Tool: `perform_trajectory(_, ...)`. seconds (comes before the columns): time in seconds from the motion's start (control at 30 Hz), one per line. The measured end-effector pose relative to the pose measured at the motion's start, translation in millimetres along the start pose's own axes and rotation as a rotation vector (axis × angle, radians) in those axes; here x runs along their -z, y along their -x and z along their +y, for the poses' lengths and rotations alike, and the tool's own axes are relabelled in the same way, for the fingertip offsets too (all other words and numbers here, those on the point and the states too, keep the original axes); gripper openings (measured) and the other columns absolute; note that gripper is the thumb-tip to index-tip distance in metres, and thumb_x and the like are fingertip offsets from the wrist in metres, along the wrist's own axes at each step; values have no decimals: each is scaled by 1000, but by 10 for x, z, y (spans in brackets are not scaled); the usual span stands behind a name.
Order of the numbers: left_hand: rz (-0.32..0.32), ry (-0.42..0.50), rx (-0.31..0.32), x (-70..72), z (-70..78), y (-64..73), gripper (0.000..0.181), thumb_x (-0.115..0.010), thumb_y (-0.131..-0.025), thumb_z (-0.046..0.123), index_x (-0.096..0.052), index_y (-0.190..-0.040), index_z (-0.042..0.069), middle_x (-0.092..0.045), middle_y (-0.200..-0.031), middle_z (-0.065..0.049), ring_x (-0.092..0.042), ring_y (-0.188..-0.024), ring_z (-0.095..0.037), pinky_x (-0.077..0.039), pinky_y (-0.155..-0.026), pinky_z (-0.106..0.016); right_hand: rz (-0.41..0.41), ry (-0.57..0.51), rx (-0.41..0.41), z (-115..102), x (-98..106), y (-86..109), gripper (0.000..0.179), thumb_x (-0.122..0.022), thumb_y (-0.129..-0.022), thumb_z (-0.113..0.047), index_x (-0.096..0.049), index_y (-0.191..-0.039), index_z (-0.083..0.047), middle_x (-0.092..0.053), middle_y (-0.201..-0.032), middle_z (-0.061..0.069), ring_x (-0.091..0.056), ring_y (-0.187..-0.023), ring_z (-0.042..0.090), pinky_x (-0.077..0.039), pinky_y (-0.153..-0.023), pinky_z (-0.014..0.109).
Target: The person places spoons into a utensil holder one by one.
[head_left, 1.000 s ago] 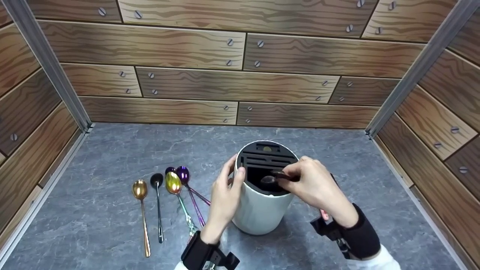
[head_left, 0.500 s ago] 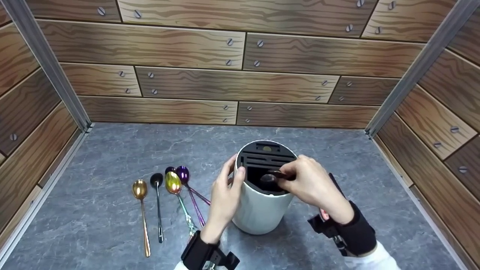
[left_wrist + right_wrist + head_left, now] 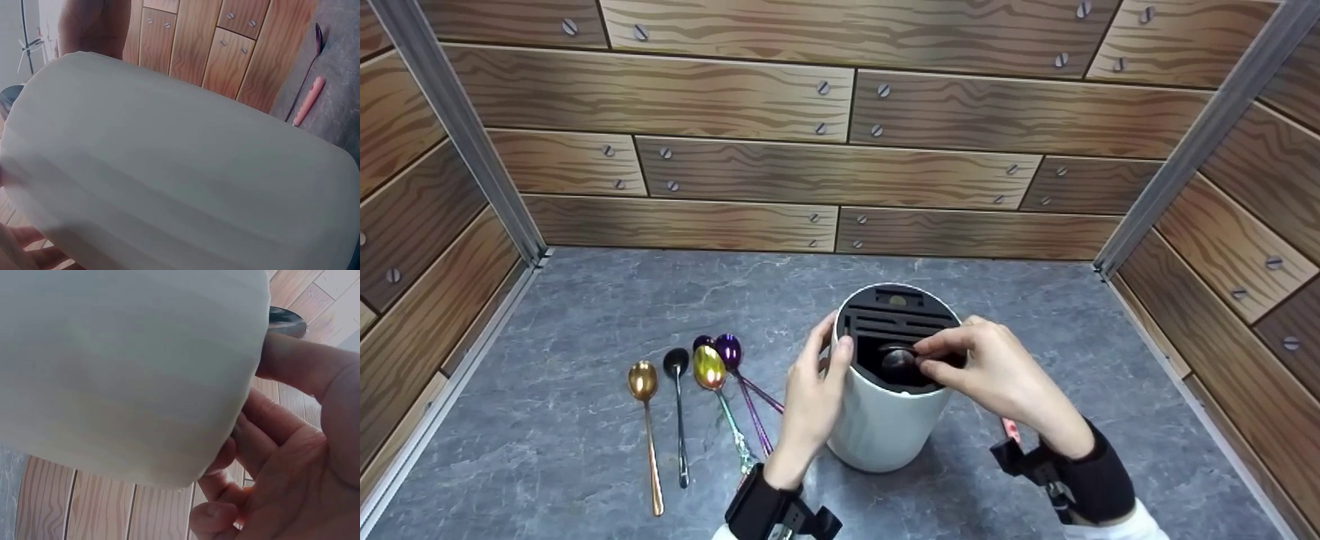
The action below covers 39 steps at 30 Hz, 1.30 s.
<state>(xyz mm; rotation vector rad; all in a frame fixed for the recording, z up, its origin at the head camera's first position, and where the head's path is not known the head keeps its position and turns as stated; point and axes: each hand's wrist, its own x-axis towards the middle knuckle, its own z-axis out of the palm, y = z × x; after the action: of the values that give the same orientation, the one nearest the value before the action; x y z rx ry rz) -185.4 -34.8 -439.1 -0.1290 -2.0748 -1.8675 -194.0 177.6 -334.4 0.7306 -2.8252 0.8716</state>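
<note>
A white ribbed cylindrical holder (image 3: 881,424) with a black slotted top (image 3: 894,324) stands in the middle of the grey table. My left hand (image 3: 829,354) grips its left side, thumb on the rim. My right hand (image 3: 928,358) pinches a dark spoon (image 3: 897,361), whose bowl sits in the large front opening of the top. The holder's wall (image 3: 180,185) fills the left wrist view, with fingers (image 3: 19,247) at the bottom left. In the right wrist view the holder (image 3: 124,371) is beside my right hand (image 3: 292,455), and the spoon bowl (image 3: 287,322) shows above my thumb.
Left of the holder lie several spoons: gold (image 3: 643,382), black (image 3: 675,363), rainbow (image 3: 709,367) and purple (image 3: 727,349). A pink-handled spoon (image 3: 308,101) lies on the table to the holder's right. Wood-patterned walls (image 3: 840,172) enclose the table on three sides.
My right hand has shifted a little left and down, bringing the dark spoon's bowl further into the holder's opening. My left hand keeps its hold on the holder.
</note>
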Motion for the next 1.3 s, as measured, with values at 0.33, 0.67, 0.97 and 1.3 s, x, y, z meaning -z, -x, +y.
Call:
perform_trajectory(0.33, 5, 1, -6, -2, -12, -9, 47, -54, -110, 27, -54, -152, 7, -62, -151, -17, -56, -144, -37, -50, -118, -54, 320, -59, 85, 65, -165, 240, 29, -87, -85, -11, -83, -111, -20, -80, -103, -7, -66, -99, 2, -52, -88, 17)
perform_trajectory(0.67, 21, -14, -11, -11, -14, -5, 45, -54, -110, 26, -55, -151, 7, -66, -147, -16, -60, -140, -34, -54, -114, -52, 570, -172, 139, 297, -196, 443, 37, -82, -85, 3, -81, -117, -13, -81, -114, -2, -65, -105, -8, -45, -85, 10)
perform_trajectory(0.97, 20, -4, -4, -12, -19, -8, 44, -54, -109, 25, -55, -151, 9, -66, -147, -13, -61, -138, -32, -53, -115, -53, 581, -168, 34, 521, -241, 525, 34, -81, -86, 3, -81, -116, -13, -79, -112, -8, -65, -102, -11, -44, -81, 12)
perform_trajectory(1.3, 18, -5, 11, -7, -10, 5, 45, -53, -110, 24, -55, -151, 8, -65, -147, -15, -59, -140, -33, -52, -116, -54, 563, -127, -47, 705, -237, 479, 25, -81, -89, -3, -82, -112, -12, -81, -104, 7, -60, -95, -11, -42, -78, 10)
